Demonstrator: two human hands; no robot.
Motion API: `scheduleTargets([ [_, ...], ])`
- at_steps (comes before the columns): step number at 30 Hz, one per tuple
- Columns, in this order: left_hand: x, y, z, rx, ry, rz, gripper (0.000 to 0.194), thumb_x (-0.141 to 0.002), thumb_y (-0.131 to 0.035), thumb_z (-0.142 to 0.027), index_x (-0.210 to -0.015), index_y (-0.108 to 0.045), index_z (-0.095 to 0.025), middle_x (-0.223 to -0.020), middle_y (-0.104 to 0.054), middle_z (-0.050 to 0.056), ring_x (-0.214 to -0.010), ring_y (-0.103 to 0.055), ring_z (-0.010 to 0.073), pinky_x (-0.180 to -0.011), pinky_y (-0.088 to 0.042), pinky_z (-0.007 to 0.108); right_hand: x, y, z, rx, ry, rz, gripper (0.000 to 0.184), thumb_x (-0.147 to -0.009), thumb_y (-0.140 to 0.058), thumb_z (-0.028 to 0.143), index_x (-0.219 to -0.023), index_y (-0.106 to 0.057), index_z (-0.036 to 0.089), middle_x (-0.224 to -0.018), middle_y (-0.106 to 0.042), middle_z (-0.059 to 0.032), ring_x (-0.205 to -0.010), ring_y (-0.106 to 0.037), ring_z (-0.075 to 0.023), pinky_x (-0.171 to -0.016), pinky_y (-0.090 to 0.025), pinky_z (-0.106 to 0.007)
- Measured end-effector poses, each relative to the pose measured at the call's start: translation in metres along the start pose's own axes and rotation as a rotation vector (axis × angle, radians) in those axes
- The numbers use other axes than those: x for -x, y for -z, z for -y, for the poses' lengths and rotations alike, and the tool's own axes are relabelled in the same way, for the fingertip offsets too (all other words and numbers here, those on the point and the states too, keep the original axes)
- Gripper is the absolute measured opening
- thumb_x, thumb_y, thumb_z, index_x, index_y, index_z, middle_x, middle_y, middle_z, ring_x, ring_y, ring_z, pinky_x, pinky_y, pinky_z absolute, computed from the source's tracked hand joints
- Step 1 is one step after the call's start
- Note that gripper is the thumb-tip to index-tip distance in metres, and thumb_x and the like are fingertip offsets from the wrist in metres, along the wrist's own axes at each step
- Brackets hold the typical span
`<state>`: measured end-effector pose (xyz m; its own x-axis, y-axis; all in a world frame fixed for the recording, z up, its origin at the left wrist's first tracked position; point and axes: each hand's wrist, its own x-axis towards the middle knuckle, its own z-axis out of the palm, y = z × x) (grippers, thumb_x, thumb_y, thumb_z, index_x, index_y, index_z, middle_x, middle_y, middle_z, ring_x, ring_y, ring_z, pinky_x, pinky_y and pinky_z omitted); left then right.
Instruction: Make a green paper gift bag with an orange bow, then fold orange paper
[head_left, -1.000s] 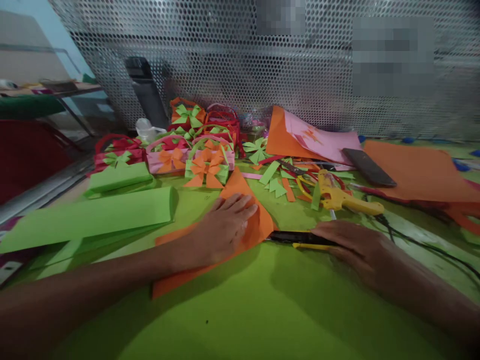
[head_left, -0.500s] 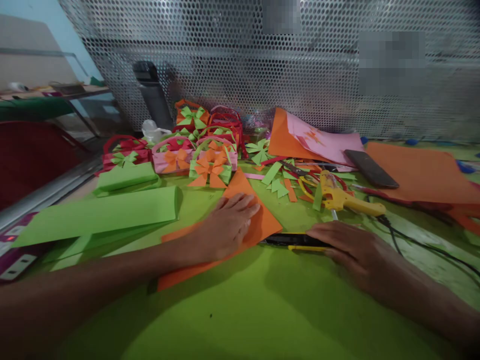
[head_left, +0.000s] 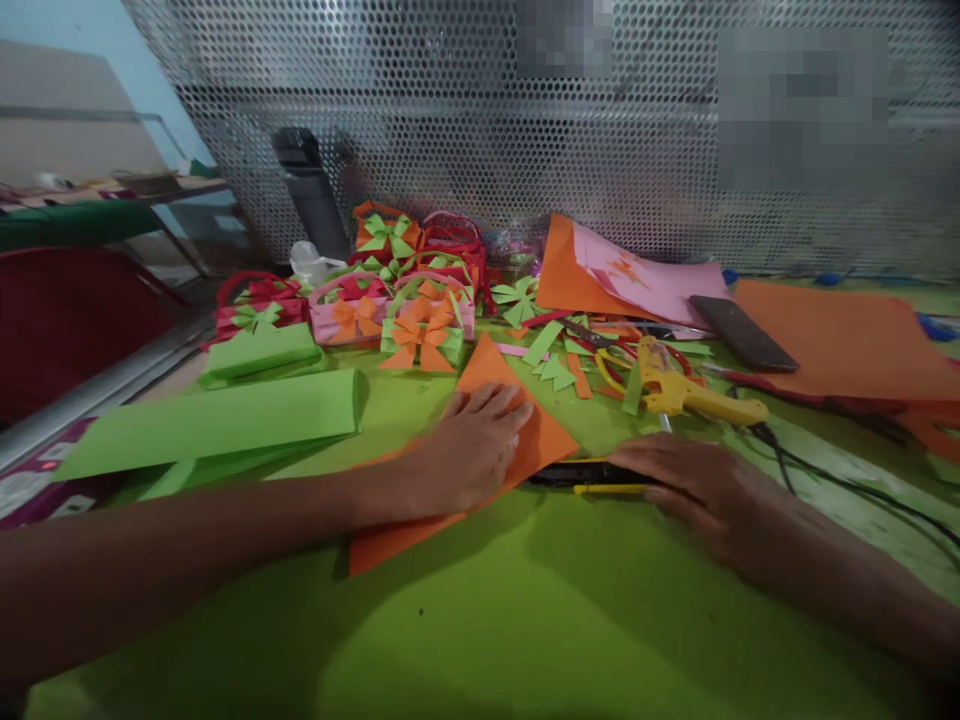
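Note:
My left hand [head_left: 474, 447] lies flat on a folded orange sheet of paper [head_left: 541, 432], its fingers stretched out over the fold. The sheet rests on the green tabletop [head_left: 480, 640], one corner pointing away from me and another towards the right. Just right of that sheet is a long, narrow black-and-yellow tool [head_left: 553, 473], its left end touching or under the paper's edge. My right hand [head_left: 694, 487] is closed around the tool's right end, which the fingers hide. I cannot make out its exact kind.
Behind my right hand lie a yellow glue gun [head_left: 675, 388] with a black cord, scissors [head_left: 611, 368] and paper scraps. Small paper baskets with bows [head_left: 424, 335] stand at the back. Folded green sheets [head_left: 217, 420] lie left; a phone [head_left: 742, 333] and orange sheets [head_left: 847, 335] right.
My left hand and the orange sheet have shifted slightly to the right, nearer the tool. My right hand keeps its grip almost in place.

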<state>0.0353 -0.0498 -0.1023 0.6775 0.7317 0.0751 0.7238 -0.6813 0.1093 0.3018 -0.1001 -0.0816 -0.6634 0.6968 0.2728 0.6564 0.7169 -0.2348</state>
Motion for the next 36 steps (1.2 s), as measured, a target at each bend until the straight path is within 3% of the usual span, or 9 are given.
scheduleTargets([
  [5, -0.002, 0.014, 0.001, 0.039, -0.047, 0.078, 0.045, -0.096, -0.024, -0.03, -0.138, -0.034, -0.019, -0.147, -0.032, 0.012, -0.135, -0.025, 0.0294, -0.103, -0.026, 0.052, 0.004, 0.0, -0.006, 0.034, -0.036, 0.002, 0.031, -0.089, -0.041, 0.019, -0.113, -0.06, 0.02, -0.108, -0.068, -0.0084, -0.099, -0.063, -0.022, -0.081, -0.053, -0.036],
  [12, 0.019, 0.028, 0.033, 0.113, -0.121, 0.197, 0.046, -0.098, -0.021, -0.032, -0.142, -0.03, -0.023, -0.152, -0.021, 0.005, -0.14, -0.015, 0.0224, -0.111, -0.014, 0.045, 0.007, -0.003, -0.008, 0.044, -0.017, 0.009, 0.03, -0.09, -0.04, 0.021, -0.114, -0.058, 0.019, -0.108, -0.068, -0.0087, -0.099, -0.063, -0.0218, -0.083, -0.053, -0.037],
  [23, 0.026, 0.018, 0.04, 0.102, -0.167, 0.126, 0.044, -0.098, -0.022, -0.028, -0.142, -0.031, -0.024, -0.152, -0.021, 0.004, -0.14, -0.016, 0.022, -0.111, -0.014, 0.046, 0.007, 0.0, -0.007, 0.007, -0.032, -0.002, 0.03, -0.09, -0.045, 0.024, -0.116, -0.059, 0.023, -0.106, -0.069, -0.0058, -0.096, -0.065, -0.0217, -0.081, -0.054, -0.036],
  [36, 0.026, 0.02, 0.038, 0.092, -0.158, 0.148, 0.045, -0.099, -0.02, -0.027, -0.141, -0.032, -0.023, -0.153, -0.021, 0.004, -0.14, -0.014, 0.0191, -0.111, -0.01, 0.044, 0.005, -0.002, 0.0, 0.079, 0.031, -0.026, 0.029, -0.089, -0.044, 0.018, -0.114, -0.057, 0.019, -0.104, -0.068, -0.0068, -0.098, -0.063, -0.0222, -0.083, -0.053, -0.036],
])
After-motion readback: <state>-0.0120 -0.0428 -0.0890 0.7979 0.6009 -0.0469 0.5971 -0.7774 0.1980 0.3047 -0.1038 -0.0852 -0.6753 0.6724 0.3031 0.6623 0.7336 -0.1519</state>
